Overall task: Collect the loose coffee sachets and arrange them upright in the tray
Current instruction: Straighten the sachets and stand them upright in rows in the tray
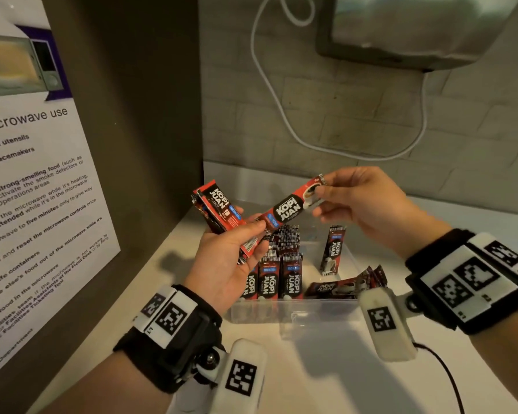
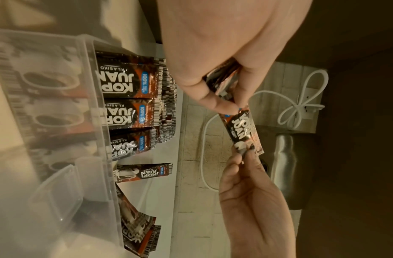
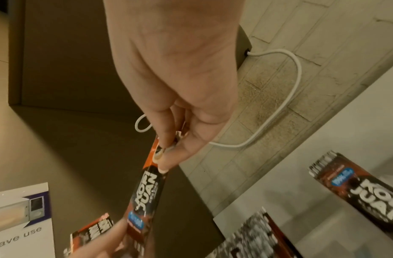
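Observation:
My left hand (image 1: pixel 248 231) grips a bundle of red-and-black Kopi Juan sachets (image 1: pixel 219 213) above the clear plastic tray (image 1: pixel 293 309). My right hand (image 1: pixel 319 198) pinches the upper end of a single sachet (image 1: pixel 287 209), which slants down to my left thumb and the bundle. The left wrist view shows this single sachet (image 2: pixel 241 129) stretched between both hands. In the right wrist view my fingertips (image 3: pixel 168 148) pinch the single sachet's (image 3: pixel 147 190) end. In the tray, several sachets stand upright in rows (image 1: pixel 278 279), one leans alone (image 1: pixel 332 252), and a few lie flat (image 1: pixel 341 286).
The tray sits on a white counter (image 1: pixel 326 369) in a corner. A dark side panel with a microwave-use poster (image 1: pixel 36 189) is on the left. A brick wall with a hanging white cable (image 1: pixel 281 109) and a metal appliance (image 1: pixel 416 28) is behind.

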A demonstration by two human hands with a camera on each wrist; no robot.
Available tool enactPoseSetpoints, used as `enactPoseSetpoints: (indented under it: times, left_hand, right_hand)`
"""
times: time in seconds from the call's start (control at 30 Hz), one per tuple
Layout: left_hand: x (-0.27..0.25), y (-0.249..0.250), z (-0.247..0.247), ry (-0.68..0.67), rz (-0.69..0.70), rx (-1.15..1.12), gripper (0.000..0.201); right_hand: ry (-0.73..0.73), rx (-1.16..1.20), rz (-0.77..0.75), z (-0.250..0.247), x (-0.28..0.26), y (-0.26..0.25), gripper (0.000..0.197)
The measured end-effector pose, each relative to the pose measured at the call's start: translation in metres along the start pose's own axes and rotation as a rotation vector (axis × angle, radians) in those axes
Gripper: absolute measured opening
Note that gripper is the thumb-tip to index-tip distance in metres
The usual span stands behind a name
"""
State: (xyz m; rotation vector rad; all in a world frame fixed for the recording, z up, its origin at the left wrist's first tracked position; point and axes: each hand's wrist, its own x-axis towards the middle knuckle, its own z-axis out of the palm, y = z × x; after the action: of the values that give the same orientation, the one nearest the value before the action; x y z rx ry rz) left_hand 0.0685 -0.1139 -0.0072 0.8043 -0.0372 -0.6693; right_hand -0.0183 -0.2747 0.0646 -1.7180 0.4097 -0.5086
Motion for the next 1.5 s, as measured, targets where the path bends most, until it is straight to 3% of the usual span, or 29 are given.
enactPoseSetpoints:
  times: [0.17, 0.23, 0.43, 0.63, 0.7, 0.8, 0.9, 0.97, 1.1, 1.37, 1.5]
  left_hand:
    - [0.001, 0.001, -0.004, 0.034, -0.015, -0.010, 0.029]
    - [-0.001, -0.001, -0.001, 0.013, -0.036, 0.002, 0.026]
    - [-0.007, -0.007, 0.015, -0.080, -0.025, 0.011, 0.020]
    - [-0.007, -0.002, 0.022, -0.051, 0.056, -0.010, 0.011]
    - [-0.007, -0.003, 0.021, -0.056, 0.093, 0.092, 0.014]
    - [-0.007, -0.008, 0.019, -0.075, 0.118, 0.251, 0.022]
    - [-0.009, -0.013, 0.019, -0.118, 0.101, 0.368, 0.031]
    - [-0.012, -0.015, 0.018, -0.159, 0.078, 0.416, 0.034]
    - [-0.013, -0.021, 0.012, -0.187, 0.055, 0.527, 0.038]
    - [-0.014, -0.022, 0.011, -0.217, 0.095, 0.495, 0.026]
    - [-0.009, -0.020, 0.007, -0.124, 0.061, 0.385, 0.035]
  right_hand:
    - [0.153, -0.151, -0.049, -0.032, 0.007, -0.028, 0.013]
    - [0.158, -0.112, -0.019, -0.037, 0.006, -0.032, 0.017]
    - [-0.127, 0.133, 0.154, -0.010, -0.002, -0.017, 0.024]
    - [-0.405, -0.257, 0.184, 0.003, -0.011, 0.000, 0.013]
    - [-0.428, -0.396, 0.145, 0.006, -0.014, -0.004, 0.031]
    - [-0.306, -0.365, 0.043, 0.010, -0.010, -0.017, 0.040]
    - [-0.236, -0.442, -0.026, 0.015, -0.004, -0.027, 0.006]
    - [-0.227, -0.523, -0.004, 0.014, 0.001, -0.030, 0.015]
    - [-0.154, -0.450, 0.061, 0.000, 0.007, -0.043, 0.016]
    - [-0.034, -0.413, 0.127, -0.033, 0.013, -0.053, 0.011]
    - [0.077, -0.629, 0.184, -0.042, 0.028, -0.035, 0.007]
